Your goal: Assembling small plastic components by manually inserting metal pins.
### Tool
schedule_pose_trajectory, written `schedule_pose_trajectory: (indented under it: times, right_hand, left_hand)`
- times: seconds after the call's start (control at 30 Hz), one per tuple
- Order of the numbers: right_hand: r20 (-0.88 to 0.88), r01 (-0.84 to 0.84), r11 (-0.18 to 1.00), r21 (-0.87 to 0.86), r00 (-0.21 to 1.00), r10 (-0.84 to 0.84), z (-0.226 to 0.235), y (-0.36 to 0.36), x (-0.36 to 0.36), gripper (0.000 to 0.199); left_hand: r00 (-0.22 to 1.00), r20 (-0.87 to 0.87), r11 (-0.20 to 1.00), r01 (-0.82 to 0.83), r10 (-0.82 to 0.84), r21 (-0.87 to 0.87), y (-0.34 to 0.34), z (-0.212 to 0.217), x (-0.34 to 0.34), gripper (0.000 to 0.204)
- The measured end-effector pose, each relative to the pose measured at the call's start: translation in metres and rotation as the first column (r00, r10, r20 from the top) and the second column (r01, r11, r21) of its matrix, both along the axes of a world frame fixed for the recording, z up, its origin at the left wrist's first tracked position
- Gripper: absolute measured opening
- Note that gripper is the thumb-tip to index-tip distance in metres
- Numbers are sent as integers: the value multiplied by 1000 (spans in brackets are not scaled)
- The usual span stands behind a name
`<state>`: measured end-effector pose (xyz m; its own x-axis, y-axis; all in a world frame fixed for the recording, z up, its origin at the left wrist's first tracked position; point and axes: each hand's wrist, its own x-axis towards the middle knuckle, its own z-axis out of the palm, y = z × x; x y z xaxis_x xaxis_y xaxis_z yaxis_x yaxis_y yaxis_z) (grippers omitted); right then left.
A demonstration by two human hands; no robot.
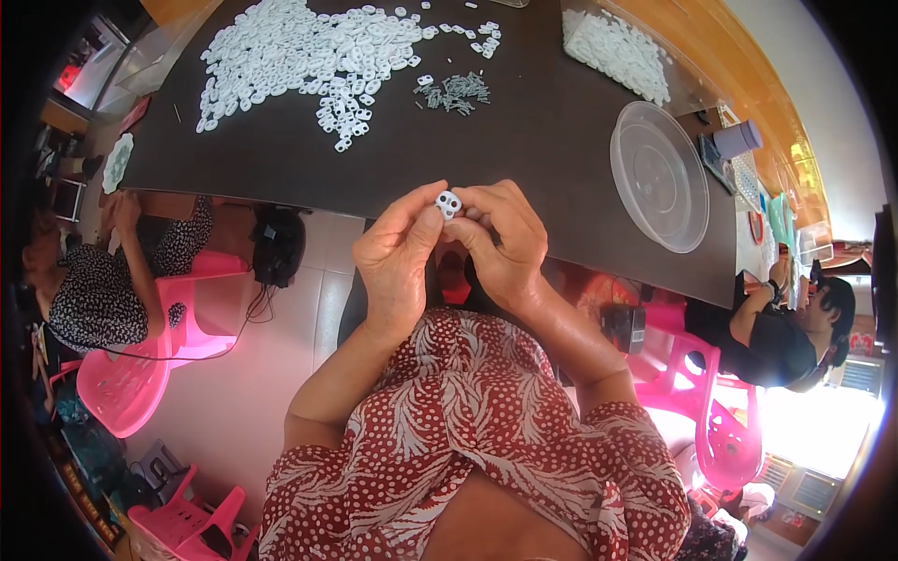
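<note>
In front of my chest, at the table's near edge, both hands hold a small white plastic cord lock with two round holes (449, 202). The fingertips and thumb of my left hand (398, 257) pinch its left side. My right hand (506, 238) grips it from the right, fingers curled, so part of the piece is hidden. Farther off on the dark table lies a big spread heap of similar white two-holed pieces (299, 47). To the right of that heap is a small pile of thin grey pieces (454, 93), perhaps springs.
A clear plastic bin of white parts (617, 58) stands at the far right, with a round translucent lid (660, 178) nearer me. Beyond the lid is a lavender cup (737, 139). People sit at left (103, 299) and right (786, 327), near pink plastic chairs (122, 388).
</note>
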<state>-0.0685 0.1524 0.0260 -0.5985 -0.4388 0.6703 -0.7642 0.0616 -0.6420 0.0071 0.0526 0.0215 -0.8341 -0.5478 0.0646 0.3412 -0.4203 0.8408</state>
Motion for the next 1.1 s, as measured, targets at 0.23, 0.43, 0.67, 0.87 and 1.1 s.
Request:
schedule_pose_trajectory:
  times: [0.23, 0.43, 0.67, 0.87, 1.1]
  right_hand:
    - [2, -17, 1000, -11, 1000, 17, 1, 0, 0, 30]
    - [-33, -26, 999, -26, 999, 26, 1, -3, -1, 28]
    - [-73, -50, 999, -2, 996, 49, 3, -7, 0, 30]
    - [-108, -41, 999, -6, 993, 40, 1, -10, 2, 29]
    - [-189, -14, 1000, -10, 982, 11, -1, -12, 3, 32]
  left_hand:
    - [999, -22, 999, 35, -36, -40, -6, -5, -1, 23]
    - [999, -24, 997, 44, -45, -55, -8, -3, -1, 22]
    - [999, -39, 999, -31, 30, -24, -4, -3, 1, 21]
    - [995, -42, 995, -93, 92, -43, 0, -3, 5, 23]
    - [993, -56, 991, -105, 100, -86, 0, -4, 5, 23]
